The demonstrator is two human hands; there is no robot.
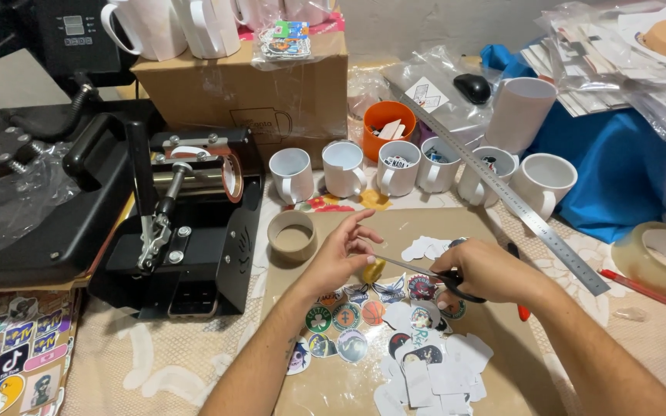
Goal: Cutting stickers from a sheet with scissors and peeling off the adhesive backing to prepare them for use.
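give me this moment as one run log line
left hand: holds small yellow cutout | right hand: holds scissors, blades at cutout | round stickers on brown board

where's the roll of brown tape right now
In the head view, the brown tape roll lies flat just left of the left hand, between the black mug press and the row of white mugs.

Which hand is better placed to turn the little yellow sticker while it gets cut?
Probably the left hand: it already pinches the small yellow sticker, while the right hand holds the black-handled scissors.
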